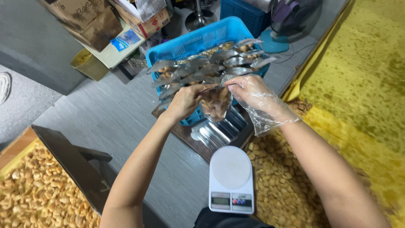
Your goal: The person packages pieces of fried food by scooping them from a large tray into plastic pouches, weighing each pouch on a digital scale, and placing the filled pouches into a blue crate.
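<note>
Both hands, left hand [184, 101] bare and right hand [253, 93] gloved, pinch a cracker-filled pouch [215, 103] before the blue basket [198, 42] heaped with sealed pouches, above the white scale [230, 179].

A small clear plastic pouch with a silvery back [215, 103], filled with pale golden cashew nuts, hangs upright in the air above a stack of empty silvery pouches. Its top edge is pinched at both corners, and its rounded lower end bulges with the nuts.
</note>
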